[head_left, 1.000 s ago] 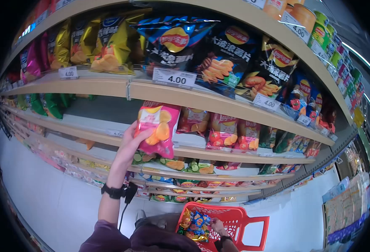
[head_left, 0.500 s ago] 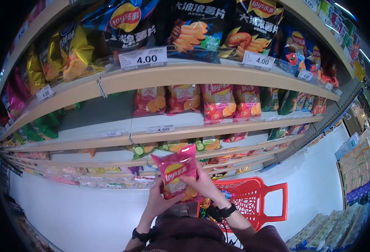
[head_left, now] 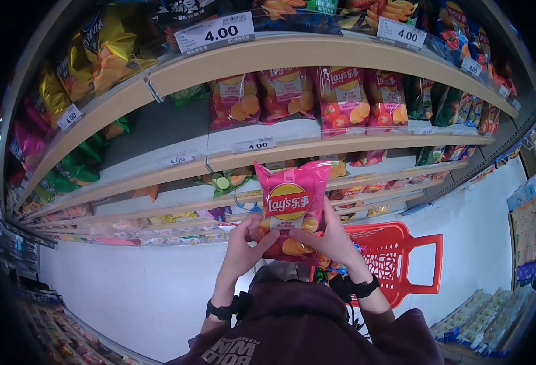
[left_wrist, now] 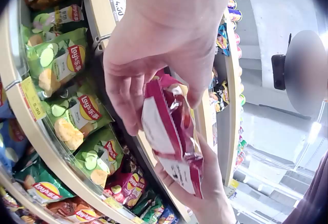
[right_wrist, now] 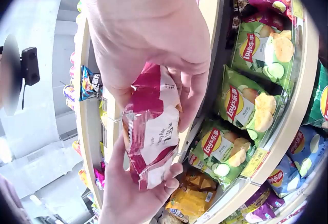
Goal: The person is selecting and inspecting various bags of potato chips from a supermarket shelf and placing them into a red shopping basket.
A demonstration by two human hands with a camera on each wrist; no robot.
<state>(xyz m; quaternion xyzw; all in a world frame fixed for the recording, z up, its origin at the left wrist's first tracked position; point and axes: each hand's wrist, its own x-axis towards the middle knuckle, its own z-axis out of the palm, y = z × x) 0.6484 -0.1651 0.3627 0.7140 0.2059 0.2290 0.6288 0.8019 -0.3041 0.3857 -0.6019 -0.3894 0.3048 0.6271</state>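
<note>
A pink bag of Lay's potato chips [head_left: 289, 194] is held upright in front of the body, its printed front facing the head camera. My left hand [head_left: 243, 246] grips its lower left side, thumb across the front. On the lower right side, my right hand [head_left: 335, 240] grips it the same way, the two thumbs close together. In the left wrist view the bag's bottom seam and white back panel [left_wrist: 159, 129] show between both hands. The right wrist view shows the crimped end of the bag [right_wrist: 138, 142] and the fingers curled behind it.
A red shopping basket [head_left: 426, 239] with several snack bags stands on the floor at the right. Ahead, shelves [head_left: 341, 146] carry rows of chip bags, with similar pink bags [head_left: 344, 100] above the held one. Green cucumber chip bags [left_wrist: 84, 119] lie on a lower shelf.
The left hand took the pink bag away from the shelf and brought it down to the body. The right hand left the basket and joined in holding it. The bag now stands more upright.
</note>
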